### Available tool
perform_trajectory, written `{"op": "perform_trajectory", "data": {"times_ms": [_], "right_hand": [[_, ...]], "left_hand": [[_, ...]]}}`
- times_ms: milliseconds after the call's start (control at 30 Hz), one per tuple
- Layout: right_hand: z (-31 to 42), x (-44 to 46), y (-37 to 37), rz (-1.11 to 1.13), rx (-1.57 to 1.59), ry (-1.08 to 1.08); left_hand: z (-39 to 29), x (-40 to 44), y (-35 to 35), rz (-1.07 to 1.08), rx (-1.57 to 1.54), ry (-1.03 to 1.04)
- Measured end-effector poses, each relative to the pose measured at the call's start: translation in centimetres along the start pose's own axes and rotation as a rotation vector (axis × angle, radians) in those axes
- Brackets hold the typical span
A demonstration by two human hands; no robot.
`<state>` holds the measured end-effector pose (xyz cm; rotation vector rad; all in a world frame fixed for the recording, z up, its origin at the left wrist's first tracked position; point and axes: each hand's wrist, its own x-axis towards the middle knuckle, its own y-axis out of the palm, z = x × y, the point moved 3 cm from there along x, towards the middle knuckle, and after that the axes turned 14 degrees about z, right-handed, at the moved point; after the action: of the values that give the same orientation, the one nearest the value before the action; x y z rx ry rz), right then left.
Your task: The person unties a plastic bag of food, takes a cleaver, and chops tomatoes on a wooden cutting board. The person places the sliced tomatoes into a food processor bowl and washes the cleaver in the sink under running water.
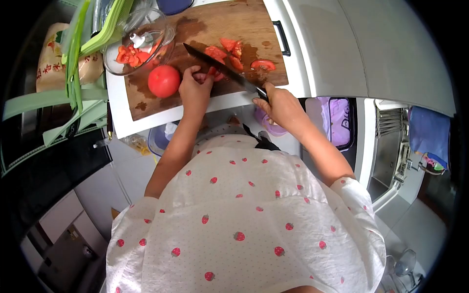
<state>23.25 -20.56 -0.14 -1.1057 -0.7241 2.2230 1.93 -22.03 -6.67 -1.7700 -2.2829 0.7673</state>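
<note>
My right hand (286,110) is wrapped around the handle of a kitchen knife (224,70), its dark blade slanting up and left over the wooden cutting board (195,34). Bent fingers of my left hand (196,89) grip a tomato piece (217,75) beside the blade; the hand and knife partly hide it. Just left of that hand rests a whole tomato (164,81). Cut tomato chunks (229,45) and a separate slice (263,64) lie beyond the knife. A clear bowl (108,62) at the upper left contains tomato pieces around a white central part (140,40).
Green onions (73,80) hang over a light green rack (95,95) at the left, close to a printed bag (53,58). A dark blue object (173,5) sits at the board's far edge. Below the counter is a purple-lined bin (338,122).
</note>
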Motion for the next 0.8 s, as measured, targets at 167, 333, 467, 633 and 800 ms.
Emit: {"op": "perform_trajectory", "data": {"times_ms": [167, 333, 467, 633, 800], "right_hand": [[-3.1, -3.0, 0.0, -0.207, 0.307, -0.107], [-6.1, -5.2, 2.2, -0.229, 1.174, 0.088], [-6.8, -6.2, 3.7, -0.287, 1.228, 0.132], [-5.9, -6.1, 3.4, -0.364, 0.710, 0.129], [-3.2, -5.5, -0.1, -0.289, 0.262, 0.263]], "left_hand": [[-0.8, 0.3, 0.0, -0.098, -0.197, 0.203], [-1.1, 4.6, 0.9, -0.202, -0.137, 0.383], [-1.2, 6.0, 1.5, -0.216, 0.034, 0.415], [-1.4, 6.0, 2.8, -0.159, 0.120, 0.458], [-1.6, 5.6, 3.8, -0.118, -0.049, 0.386]]}}
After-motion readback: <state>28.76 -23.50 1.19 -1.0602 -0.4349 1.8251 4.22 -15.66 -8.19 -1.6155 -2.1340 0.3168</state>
